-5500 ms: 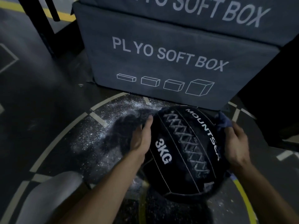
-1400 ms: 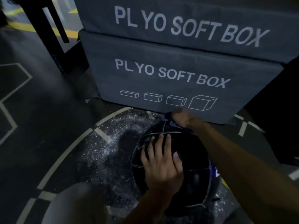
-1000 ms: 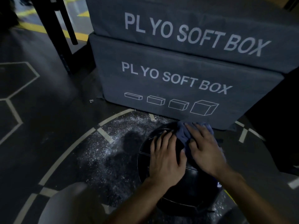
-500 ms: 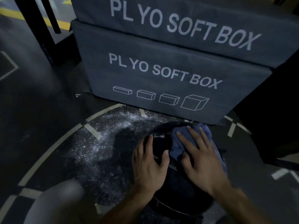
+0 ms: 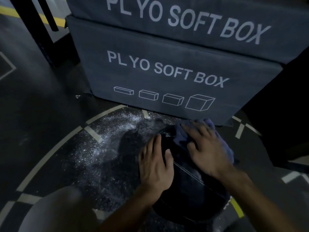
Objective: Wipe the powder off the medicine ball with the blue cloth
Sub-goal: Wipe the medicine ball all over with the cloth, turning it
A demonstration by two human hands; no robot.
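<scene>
Medicine ball (image 5: 189,186) sits on floor (image 5: 41,114) in front of plyo boxes (image 5: 167,77), powder (image 5: 107,144) spilt to its left. Right hand (image 5: 209,151), fingers flat, presses blue cloth (image 5: 182,139) on top; left hand (image 5: 155,166) flat, steadying. Mid-wipe. Next prob: roll ball, wipe unseen sides.

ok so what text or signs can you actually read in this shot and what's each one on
"PL YO SOFT BOX" in white, on the front of the lower soft box.
"PL YO SOFT BOX" in bigger white letters, tops cut off by the frame, on the upper soft box stacked on it.
Four white box outlines, growing left to right, on the lower box under its name.
Medicine ball: no print readable; it is dark and partly under both hands.
</scene>
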